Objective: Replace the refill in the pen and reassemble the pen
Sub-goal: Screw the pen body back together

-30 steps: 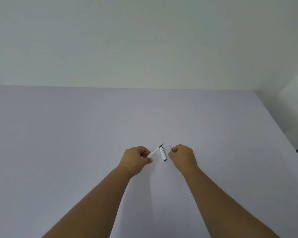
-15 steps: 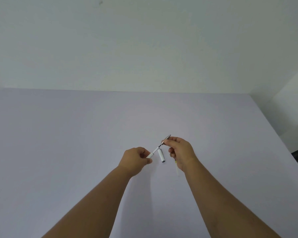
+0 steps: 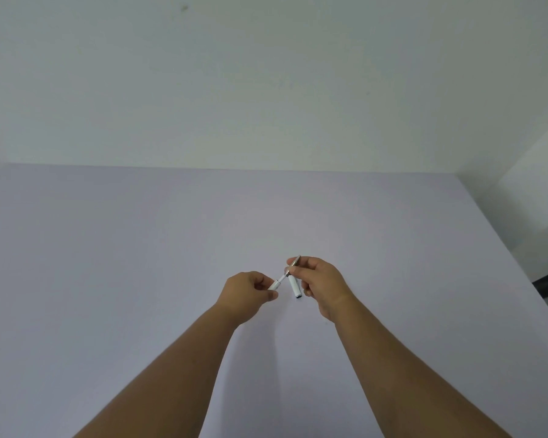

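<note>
My left hand (image 3: 246, 292) is closed around a white pen barrel (image 3: 274, 284), most of it hidden in the fist, with a thin refill (image 3: 282, 275) sticking out up and to the right. My right hand (image 3: 321, 281) pinches a grey metallic tip piece (image 3: 295, 261) at the refill's far end. A white pen cap (image 3: 295, 286) lies on the table between my two hands, just below the right thumb.
The pale lavender table (image 3: 140, 263) spreads wide around my hands. Its far edge meets a white wall, and its right edge (image 3: 503, 257) drops off to a dark floor strip at the right.
My right hand rose from the table with the grey tip piece and brought it onto the end of the refill. My left hand kept still. The cap stayed on the table.
</note>
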Tool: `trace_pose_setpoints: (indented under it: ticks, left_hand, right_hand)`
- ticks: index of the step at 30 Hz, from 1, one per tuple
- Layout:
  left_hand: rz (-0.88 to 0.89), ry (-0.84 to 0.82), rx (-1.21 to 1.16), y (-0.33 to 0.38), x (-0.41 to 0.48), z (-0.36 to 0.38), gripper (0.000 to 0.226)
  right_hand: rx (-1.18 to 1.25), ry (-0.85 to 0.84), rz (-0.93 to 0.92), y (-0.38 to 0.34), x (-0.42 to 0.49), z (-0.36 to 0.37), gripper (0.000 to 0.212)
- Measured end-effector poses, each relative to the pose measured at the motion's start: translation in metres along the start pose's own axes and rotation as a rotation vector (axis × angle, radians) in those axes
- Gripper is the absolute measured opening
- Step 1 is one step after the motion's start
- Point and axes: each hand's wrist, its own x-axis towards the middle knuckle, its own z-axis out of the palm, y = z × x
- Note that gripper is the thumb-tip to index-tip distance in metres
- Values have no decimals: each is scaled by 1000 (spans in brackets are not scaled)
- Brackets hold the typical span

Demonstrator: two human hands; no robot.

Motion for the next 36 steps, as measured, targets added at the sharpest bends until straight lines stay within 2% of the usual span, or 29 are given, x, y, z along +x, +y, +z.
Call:
trace_pose_setpoints:
  ticks: [5, 9, 12, 15, 19, 22, 25, 29, 32, 36]
  left_hand:
    - [-11, -57, -110, 3, -4, -1, 6]
    - [-9, -48, -78, 5, -5, -1, 4]
    - [8, -9, -53, 6, -3, 1, 5]
    - [13, 3, -51, 7, -2, 1, 4]
    - [-4, -12, -70, 8, -1, 0, 5]
    - [-11, -19, -75, 9, -1, 2, 8]
    - [6, -24, -68, 10, -2, 6, 13]
    - [11, -39, -71, 12, -2, 8, 12]
    - [14, -44, -74, 13, -3, 7, 9]
    - [-10, -28, -81, 10, -2, 2, 8]
  right_hand:
    - [-22, -57, 24, 3, -3, 4, 10]
    - [-81, -49, 37, 0, -1, 4, 2]
    - [-98, -38, 66, -3, 1, 5, 10]
    - [-52, -45, 70, -3, 2, 9, 3]
    - [-46, -47, 88, 1, 4, 10, 4]
    - [-74, -39, 110, 0, 5, 8, 10]
    - [-148, 2, 144, -3, 6, 9, 29]
    - [-149, -1, 96, -5, 6, 11, 28]
    - [-205, 13, 102, -9, 5, 12, 36]
    - [-113, -55, 108, -14, 3, 6, 22]
